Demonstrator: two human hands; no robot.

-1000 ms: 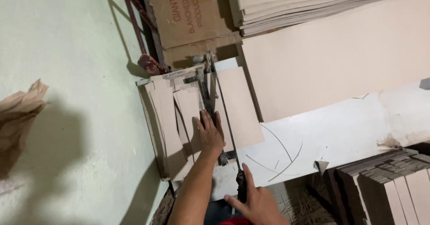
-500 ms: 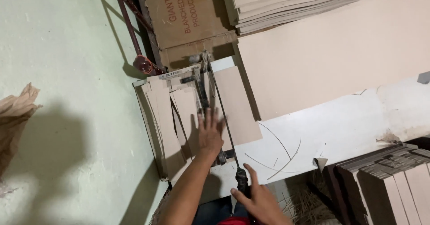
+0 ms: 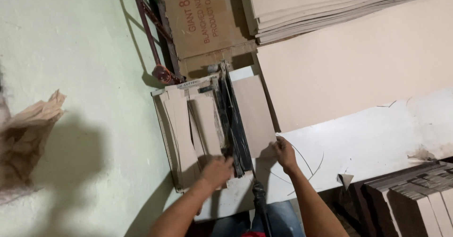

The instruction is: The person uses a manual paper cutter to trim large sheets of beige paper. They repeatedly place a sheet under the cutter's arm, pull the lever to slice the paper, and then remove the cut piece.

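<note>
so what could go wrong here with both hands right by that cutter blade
1. The left hand lies on the cut strips right beside the lowered cutter blade arm; fingers could get nicked along its edge.
2. The right hand grips the corner of the cardboard sheet; a tug might skew it against the blade.
3. The handle is unheld, so a bump could shift the arm.

A tan cardboard sheet (image 3: 254, 116) lies flat under the lowered black cutter blade (image 3: 233, 123); narrower cut strips (image 3: 207, 126) lie just left of it.
</note>
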